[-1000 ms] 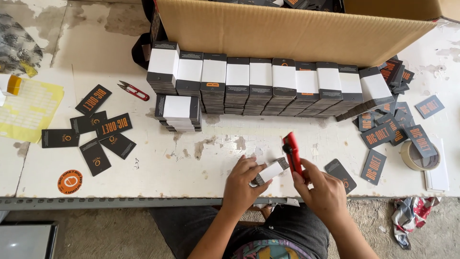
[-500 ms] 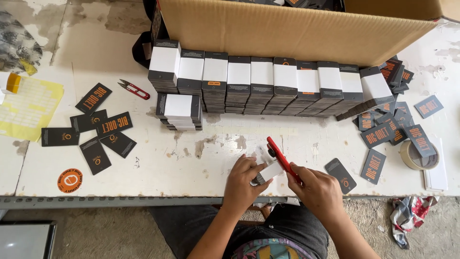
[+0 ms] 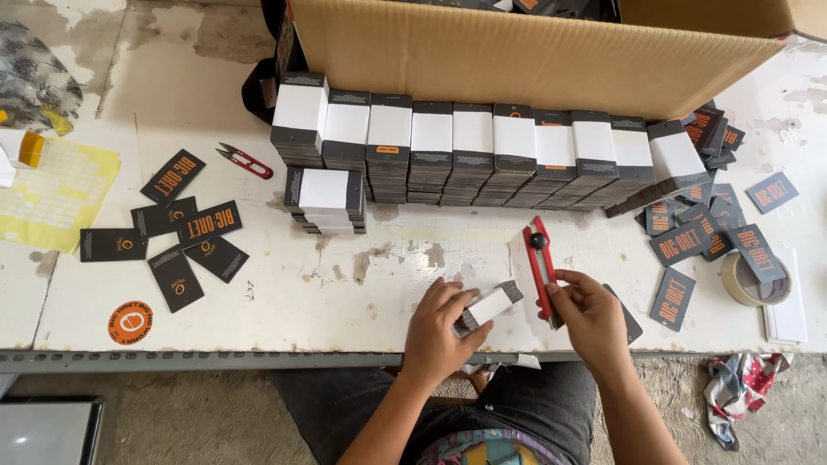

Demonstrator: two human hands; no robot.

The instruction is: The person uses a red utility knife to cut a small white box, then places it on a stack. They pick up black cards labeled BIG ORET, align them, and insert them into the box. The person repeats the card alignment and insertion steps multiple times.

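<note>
A seated person works at the near edge of a worn white-painted table. The left hand is curled around a small banded bundle of dark cards with a white paper wrapper, thumb and fingers pressed against its sides, holding it tilted just above the tabletop near the table's front rim. Just right of it, the right hand pinches the lower end of a red plastic utility knife, fingers closed on the handle, the knife pointing away from the person and lying close to the table surface; bundle and knife sit near each other but apart.

Left of the hands, loose black cards with orange lettering lie scattered, with a round orange sticker at the near left edge. To the right, a roll of beige tape rests beside more loose dark cards.

Farther back, a short stack of white-wrapped card bundles stands alone in front of a long row of taller white-wrapped stacks. A small pair of red-handled thread snips lies left of that row, and a yellow paper sheet lies at the far left. Behind the row, a large brown cardboard box spans the far side of the table.
</note>
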